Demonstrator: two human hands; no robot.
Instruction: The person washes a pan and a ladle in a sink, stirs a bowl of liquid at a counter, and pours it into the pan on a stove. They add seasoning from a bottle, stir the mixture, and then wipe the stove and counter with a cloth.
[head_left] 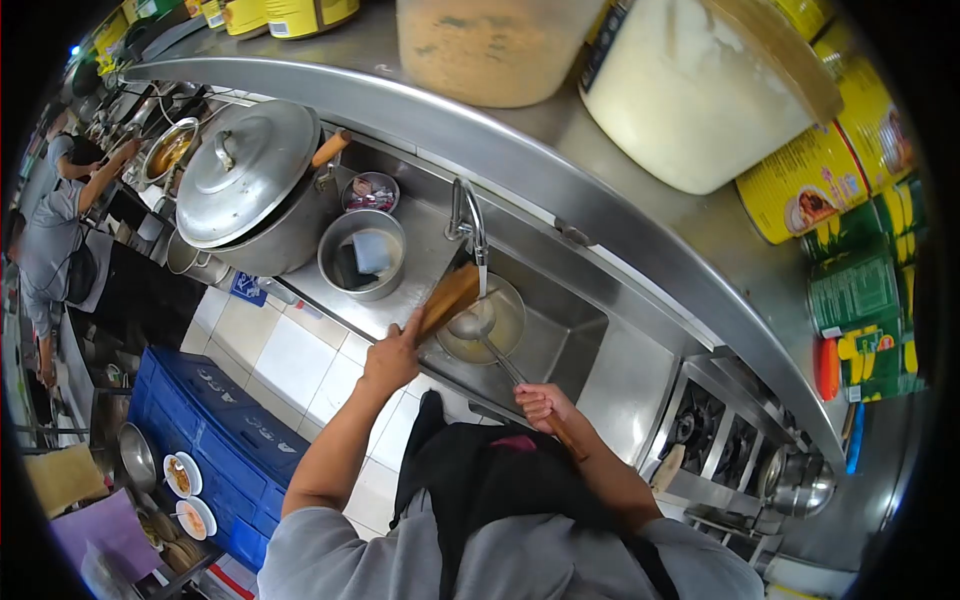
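Note:
My left hand (393, 356) is closed on a brown, bundle-like wooden thing, which looks like a bamboo wok brush (450, 299), tilted over the sink's near edge. My right hand (545, 405) grips the long handle of a metal ladle (473, 323); the handle's wooden end sticks out below the fist. The ladle's bowl is over a round metal basin (511, 340) with cloudy liquid in it, standing in the sink (568, 335). From the faucet (477, 228), water runs down beside the ladle and the brush.
Left of the sink stand a metal pot with a blue sponge (371, 252), a small bowl (370, 192) and a big lidded stockpot (244, 175). A steel shelf (440, 98) with tubs and cans overhangs the sink. Burners (697, 420) lie right. Two people work at far left, beyond a blue crate (215, 430).

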